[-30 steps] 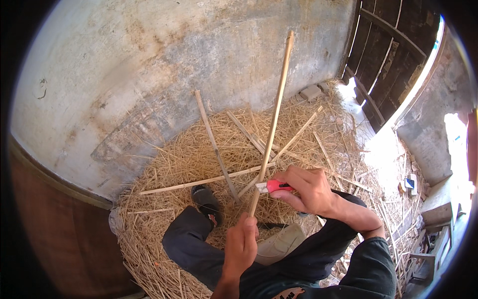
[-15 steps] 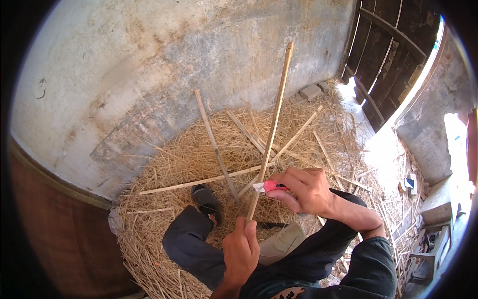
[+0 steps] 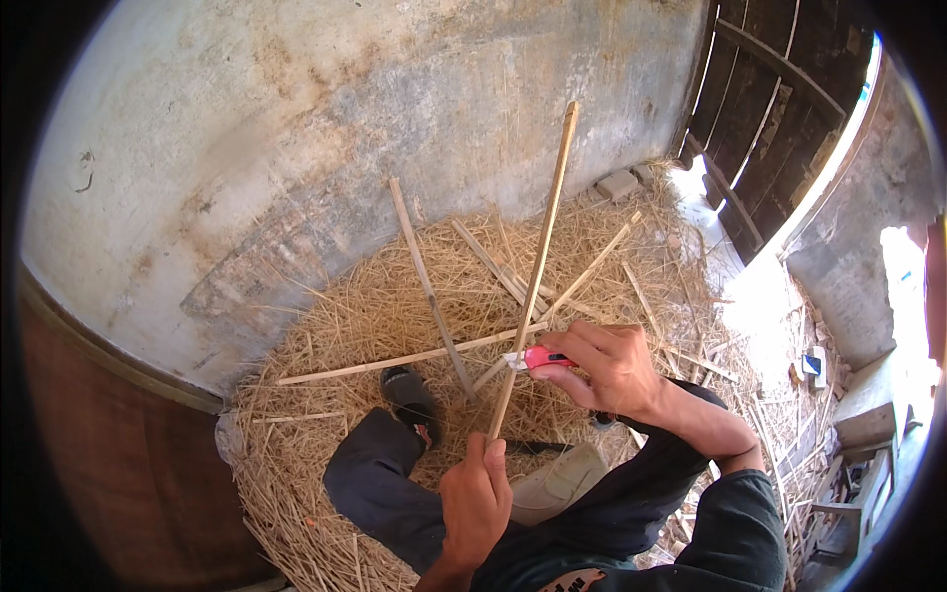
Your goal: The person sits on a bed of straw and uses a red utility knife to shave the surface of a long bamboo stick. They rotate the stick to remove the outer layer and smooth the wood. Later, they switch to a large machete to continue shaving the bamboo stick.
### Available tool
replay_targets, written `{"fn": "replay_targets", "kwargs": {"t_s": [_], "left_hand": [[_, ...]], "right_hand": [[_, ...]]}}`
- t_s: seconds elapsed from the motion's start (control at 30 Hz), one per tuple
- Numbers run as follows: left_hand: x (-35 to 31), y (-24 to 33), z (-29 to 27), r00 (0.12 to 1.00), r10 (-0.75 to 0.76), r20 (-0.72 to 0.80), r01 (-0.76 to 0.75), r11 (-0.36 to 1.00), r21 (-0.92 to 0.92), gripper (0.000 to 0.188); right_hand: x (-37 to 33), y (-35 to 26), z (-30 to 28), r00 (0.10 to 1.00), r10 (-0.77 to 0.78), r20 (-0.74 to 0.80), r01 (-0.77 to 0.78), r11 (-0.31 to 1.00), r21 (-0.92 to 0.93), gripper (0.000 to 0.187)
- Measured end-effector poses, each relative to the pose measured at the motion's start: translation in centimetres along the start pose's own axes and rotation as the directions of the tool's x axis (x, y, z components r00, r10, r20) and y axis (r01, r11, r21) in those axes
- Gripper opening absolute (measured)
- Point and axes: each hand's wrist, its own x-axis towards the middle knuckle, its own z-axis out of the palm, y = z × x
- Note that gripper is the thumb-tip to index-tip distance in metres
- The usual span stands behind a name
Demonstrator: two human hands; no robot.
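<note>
My left hand (image 3: 475, 501) is closed around the lower end of a long bamboo strip (image 3: 544, 237), which slants up and away from me toward the wall. In my right hand (image 3: 610, 367) is a red utility knife (image 3: 546, 357), gripped between thumb and fingers. Its blade end touches the strip a short way above my left hand. The lowest tip of the strip is hidden inside my left fist.
More bamboo strips (image 3: 429, 286) lie on the straw-covered floor (image 3: 335, 326), one leaning toward the stained wall (image 3: 296, 118). A sandal (image 3: 406, 387) shows by my bent leg. Grey blocks (image 3: 619, 185) sit near the dark wooden door (image 3: 764, 109), and a low bench (image 3: 848, 503) stands at right.
The bamboo strip's far end has dropped lower and slightly left. My right hand with the utility knife has shifted slightly up along the strip. My left hand has barely moved.
</note>
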Motion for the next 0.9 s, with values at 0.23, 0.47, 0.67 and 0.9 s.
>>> {"fn": "replay_targets", "kwargs": {"t_s": [0.23,0.47,0.67,0.9], "left_hand": [[-1.4,-0.9,0.4,0.996,-0.035,0.078,0.034,0.999,0.013,0.031],[-2.6,-2.1,1.3,0.997,-0.011,0.078,0.012,1.0,-0.007,0.034],[-4.0,-2.5,0.8,0.99,-0.05,0.128,0.052,0.999,-0.011,0.033],[-4.5,-3.1,0.7,0.986,-0.067,0.151,0.067,0.998,0.001,0.034]], "right_hand": [[0.9,3.8,-0.9,0.971,0.208,-0.115,-0.213,0.977,-0.032,0.026],[1.5,6.5,-2.1,0.938,0.304,-0.17,-0.321,0.944,-0.082,0.028],[2.3,9.7,-3.2,0.871,0.463,-0.166,-0.487,0.858,-0.164,0.031],[2.0,10.7,-2.7,0.886,0.388,-0.254,-0.432,0.891,-0.143,0.03]]}}
